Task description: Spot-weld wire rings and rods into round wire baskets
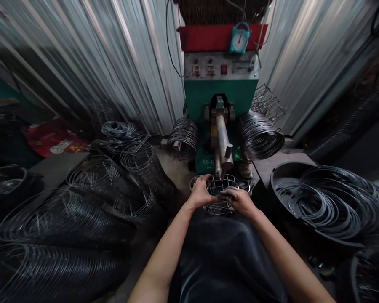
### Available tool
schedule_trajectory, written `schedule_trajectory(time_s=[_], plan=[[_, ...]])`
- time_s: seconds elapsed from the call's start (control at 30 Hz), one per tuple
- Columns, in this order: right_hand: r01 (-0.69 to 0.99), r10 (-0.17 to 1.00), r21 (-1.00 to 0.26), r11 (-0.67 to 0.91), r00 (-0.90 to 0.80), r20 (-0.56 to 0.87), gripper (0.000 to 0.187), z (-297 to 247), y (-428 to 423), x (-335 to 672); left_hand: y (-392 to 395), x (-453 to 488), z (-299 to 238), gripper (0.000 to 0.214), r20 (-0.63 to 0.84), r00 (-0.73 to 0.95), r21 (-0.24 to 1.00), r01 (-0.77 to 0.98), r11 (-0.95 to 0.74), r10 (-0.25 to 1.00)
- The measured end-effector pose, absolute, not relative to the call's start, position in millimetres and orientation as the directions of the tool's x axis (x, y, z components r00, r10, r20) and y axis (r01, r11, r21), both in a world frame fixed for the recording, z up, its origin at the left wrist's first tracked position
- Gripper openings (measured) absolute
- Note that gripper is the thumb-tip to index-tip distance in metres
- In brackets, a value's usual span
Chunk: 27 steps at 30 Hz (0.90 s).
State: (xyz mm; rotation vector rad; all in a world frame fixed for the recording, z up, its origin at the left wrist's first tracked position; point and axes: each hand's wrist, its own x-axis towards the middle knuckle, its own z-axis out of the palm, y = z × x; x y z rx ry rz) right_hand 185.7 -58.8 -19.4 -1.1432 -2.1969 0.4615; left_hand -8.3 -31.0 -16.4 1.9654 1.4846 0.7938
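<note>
A round wire basket (220, 208) made of thin metal rods sits at the lower tip of the spot welder's metal arms (222, 134), in front of my body. My left hand (201, 194) grips the basket's left side, fingers curled over its far side and thumb towards the middle. At the near right of the basket, my right hand (240, 199) is closed on its wires, with darkened fingertips bent inward. The welding tip meets or nearly meets the wires between my hands; whether they touch I cannot tell. Part of the basket is hidden behind my fingers.
The green welding machine (221, 94) stands ahead, a turquoise dial clock or timer (240, 38) hanging on it. Wire ring bundles hang left (182, 139) and right (260, 134). Stacked wire coils (66, 219) crowd the left; a dark tub (275, 179) of wire rings stands right.
</note>
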Motion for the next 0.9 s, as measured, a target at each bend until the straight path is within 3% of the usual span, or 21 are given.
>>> schedule_trajectory(time_s=[0.27, 0.7, 0.9], plan=[[0.639, 0.838, -0.544, 0.544, -0.382, 0.388, 0.021, -18, -62, 181, -28, -7, -17, 0.092, 0.108, 0.190, 0.723, 0.658, -0.208, 0.976], [0.753, 0.874, -0.445, 0.485, -0.403, 0.271, 0.039, -9, -64, 186, -36, 0, -11, 0.093, 0.079, 0.124, 0.657, 0.740, -0.145, 0.989], [0.774, 0.878, -0.416, 0.477, -0.398, 0.266, 0.036, -3, -66, 181, -31, -5, -12, 0.094, 0.063, 0.176, 0.744, 0.648, -0.164, 0.982]])
